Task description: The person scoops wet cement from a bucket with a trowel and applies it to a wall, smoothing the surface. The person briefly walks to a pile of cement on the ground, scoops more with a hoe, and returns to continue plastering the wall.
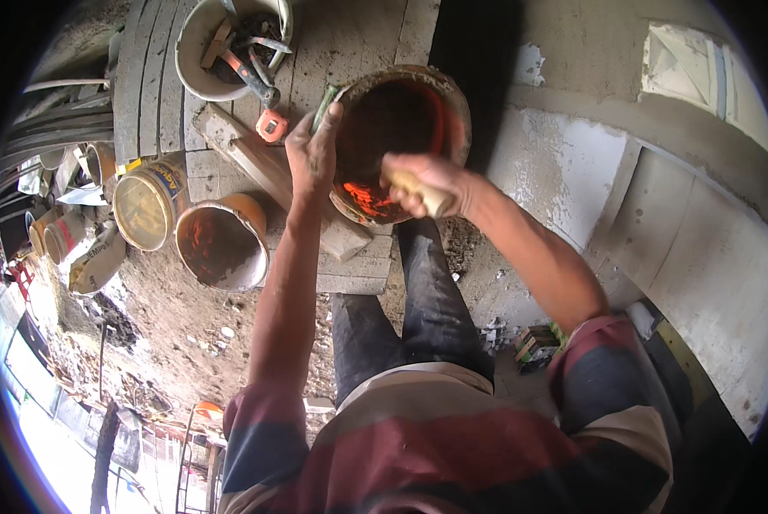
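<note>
Before me a mortar-crusted bucket (458, 107), orange on its inner wall, stands near the edge of a plank platform. My right hand (442, 178), slightly blurred, is closed round the pale wooden handle (427, 194) of a tool over the bucket's opening. The tool's working end cannot be made out against the dark inside. At the bucket's left rim is my left hand (313, 156), closed, thumb up, with a narrow green piece (324, 108) between thumb and fingers. Whether this piece belongs to the bucket is unclear.
Left of the bucket lie a wooden board (264, 167) and an orange tape measure (271, 126). A white bucket (189, 64) holds a hammer (249, 75) and other tools. An orange bucket (245, 212) and a lidded bucket (144, 210) stand nearer left. A plastered wall (538, 163) bounds the right.
</note>
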